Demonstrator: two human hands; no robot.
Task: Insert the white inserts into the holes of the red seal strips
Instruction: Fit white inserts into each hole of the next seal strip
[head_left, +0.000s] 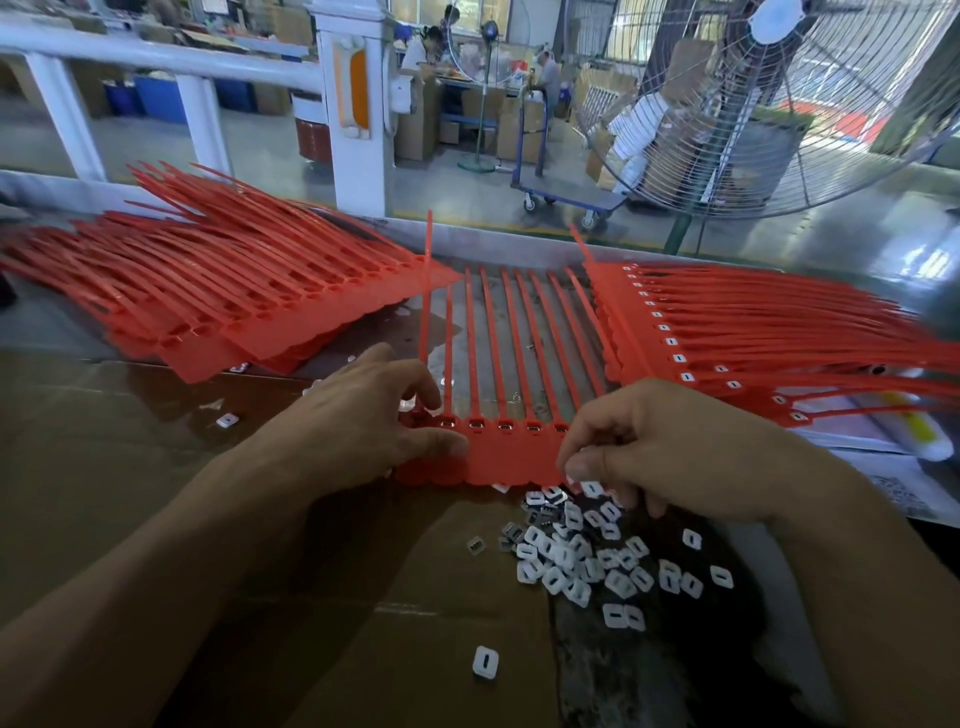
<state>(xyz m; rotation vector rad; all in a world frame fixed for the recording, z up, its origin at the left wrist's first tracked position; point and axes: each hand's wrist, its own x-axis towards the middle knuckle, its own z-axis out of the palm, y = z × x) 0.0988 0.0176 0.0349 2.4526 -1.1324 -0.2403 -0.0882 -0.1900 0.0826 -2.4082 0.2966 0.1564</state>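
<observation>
A red seal strip sheet (511, 457) lies flat in front of me, its tails pointing away and a row of holes near its head end. My left hand (374, 415) grips the sheet's left end, thumb on top and fingers curled over the edge. My right hand (675, 447) hovers over the sheet's right end with curled fingers that pinch white inserts (589, 488) from the loose pile (582, 556) just below. Its fingers hide the rightmost holes.
A stack of red strips with bare holes (218, 301) lies at the left. A stack with white inserts fitted (727, 332) lies at the right. Stray inserts (485, 662) dot the brown cardboard (156, 467). A big fan (779, 104) stands behind the table's far edge.
</observation>
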